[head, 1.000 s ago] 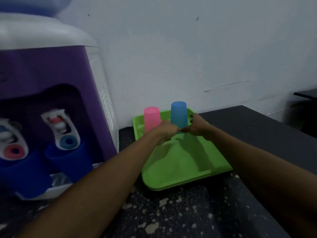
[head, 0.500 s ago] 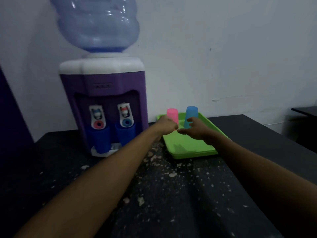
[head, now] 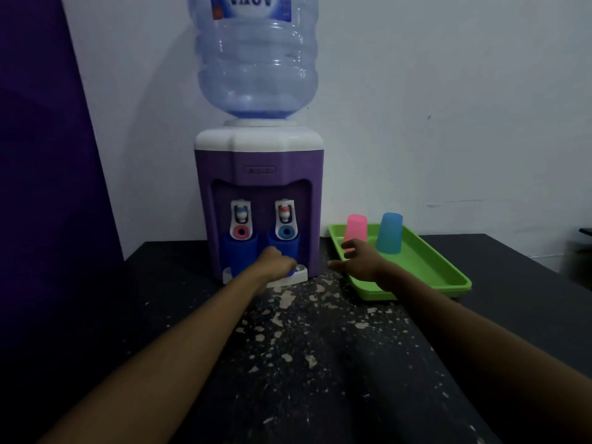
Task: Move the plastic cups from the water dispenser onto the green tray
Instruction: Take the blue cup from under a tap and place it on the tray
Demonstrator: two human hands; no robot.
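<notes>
The left hand (head: 276, 263) covers the base of the right dark blue cup (head: 286, 251) on the dispenser (head: 259, 200); whether it grips the cup cannot be told. Another dark blue cup (head: 238, 254) stands under the left tap. The right hand (head: 358, 261) hovers open over the tray's (head: 448, 277) near-left corner. At the tray's far edge stand an inverted pink cup (head: 355, 228) and light blue cup (head: 389, 232). The dark table (head: 304, 363) is speckled with pale flecks.

Left hand (head: 275, 264) fingers hidden behind knuckles
</notes>
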